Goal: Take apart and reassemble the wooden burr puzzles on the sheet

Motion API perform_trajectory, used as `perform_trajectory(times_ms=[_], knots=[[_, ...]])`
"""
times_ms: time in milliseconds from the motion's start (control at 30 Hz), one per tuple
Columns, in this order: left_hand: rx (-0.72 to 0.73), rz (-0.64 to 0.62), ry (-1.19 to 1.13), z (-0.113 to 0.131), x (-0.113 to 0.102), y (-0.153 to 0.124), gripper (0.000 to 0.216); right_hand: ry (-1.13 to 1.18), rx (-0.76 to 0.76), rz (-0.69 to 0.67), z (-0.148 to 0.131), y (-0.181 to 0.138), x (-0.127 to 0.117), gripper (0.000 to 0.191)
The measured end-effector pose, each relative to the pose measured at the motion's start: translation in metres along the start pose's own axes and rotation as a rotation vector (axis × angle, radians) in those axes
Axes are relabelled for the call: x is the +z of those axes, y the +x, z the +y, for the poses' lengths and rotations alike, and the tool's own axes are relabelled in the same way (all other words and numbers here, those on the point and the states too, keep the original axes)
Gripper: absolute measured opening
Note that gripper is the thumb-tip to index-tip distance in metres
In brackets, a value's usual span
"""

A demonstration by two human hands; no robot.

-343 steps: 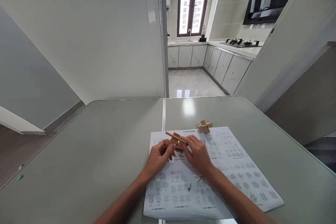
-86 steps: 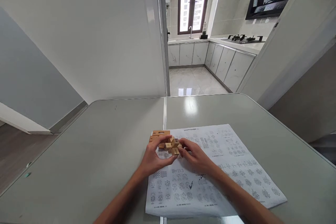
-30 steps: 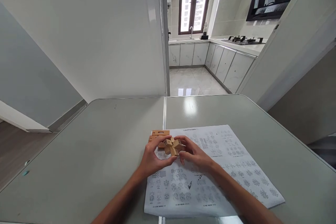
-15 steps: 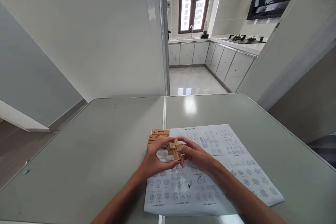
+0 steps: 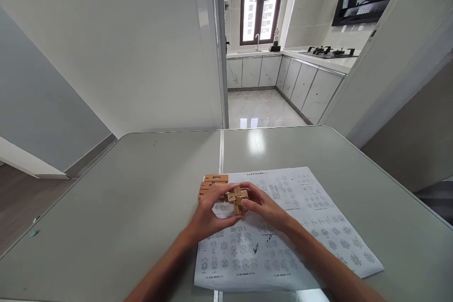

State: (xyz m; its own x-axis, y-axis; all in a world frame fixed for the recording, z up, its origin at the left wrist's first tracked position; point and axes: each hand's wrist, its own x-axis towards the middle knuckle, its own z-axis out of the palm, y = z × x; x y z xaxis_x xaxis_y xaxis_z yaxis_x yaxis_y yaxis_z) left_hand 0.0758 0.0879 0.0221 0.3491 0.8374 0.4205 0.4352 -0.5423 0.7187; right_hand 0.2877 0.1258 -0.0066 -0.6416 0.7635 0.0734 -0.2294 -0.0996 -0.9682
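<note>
Between both hands is a wooden burr puzzle [image 5: 237, 197], made of light interlocking notched sticks that cross each other. My left hand [image 5: 211, 210] grips it from the left, fingers over the top and thumb along its lower edge. From the right, my right hand [image 5: 260, 205] pinches it, with the thumb on the near side and the fingers behind. Several loose wooden puzzle sticks [image 5: 216, 178] with numbers on their ends lie just beyond my left hand, partly hidden by it. Under the hands spreads a printed instruction sheet [image 5: 293, 226] covered with small puzzle diagrams.
The sheet rests on a grey-green table [image 5: 106, 217] with a seam [image 5: 222, 151] down its middle. A small green scrap [image 5: 34, 233] lies near the left edge. Past the far edge, a doorway opens to a kitchen with a stove [image 5: 329, 52].
The burr puzzle has turned slightly in my hands. My right thumb has shifted a little left onto its near face, and the right fingers have closed in behind it.
</note>
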Motion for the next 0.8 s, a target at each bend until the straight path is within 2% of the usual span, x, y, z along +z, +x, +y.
perform_trajectory(times_ms=[100, 267, 467, 800], knots=[[-0.086, 0.013, -0.016, -0.001, 0.001, 0.001, 0.065, -0.057, -0.002, 0.075, 0.002, -0.001, 0.001, 0.051], [-0.232, 0.151, -0.005, -0.006, 0.004, 0.003, 0.024, -0.173, -0.049, 0.159, 0.007, -0.001, 0.004, 0.051], [-0.274, 0.137, 0.006, -0.009, 0.004, 0.003, 0.024, -0.226, -0.085, 0.174, 0.009, 0.000, 0.005, 0.052], [-0.202, 0.298, 0.021, -0.009, 0.005, 0.002, 0.019, -0.273, -0.075, 0.224, 0.012, 0.002, 0.001, 0.053]])
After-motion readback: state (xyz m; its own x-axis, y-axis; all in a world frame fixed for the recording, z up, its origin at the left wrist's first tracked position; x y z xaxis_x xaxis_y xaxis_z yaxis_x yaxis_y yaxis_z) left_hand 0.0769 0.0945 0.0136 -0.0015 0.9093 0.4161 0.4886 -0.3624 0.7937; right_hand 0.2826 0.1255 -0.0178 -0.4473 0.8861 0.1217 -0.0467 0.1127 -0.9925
